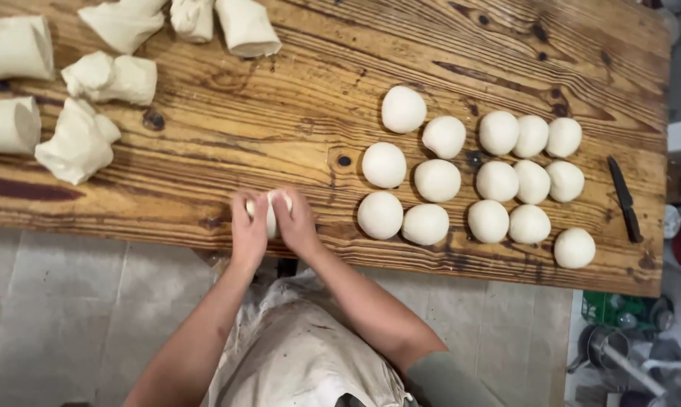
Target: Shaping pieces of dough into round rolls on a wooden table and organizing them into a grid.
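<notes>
1. Left hand (248, 230) & right hand (298, 224) are cupped together around a small white dough piece (271, 213), palms pressing its sides, at the near edge of the long knotty wooden table (295, 105).
2. At 3 o'clock of the hands: rows of smooth round white dough balls (438, 180).
3. At 10 o'clock: rough-cut white dough chunks (78, 142).
4. Far right, by the balls: a black knife (624, 198).
</notes>
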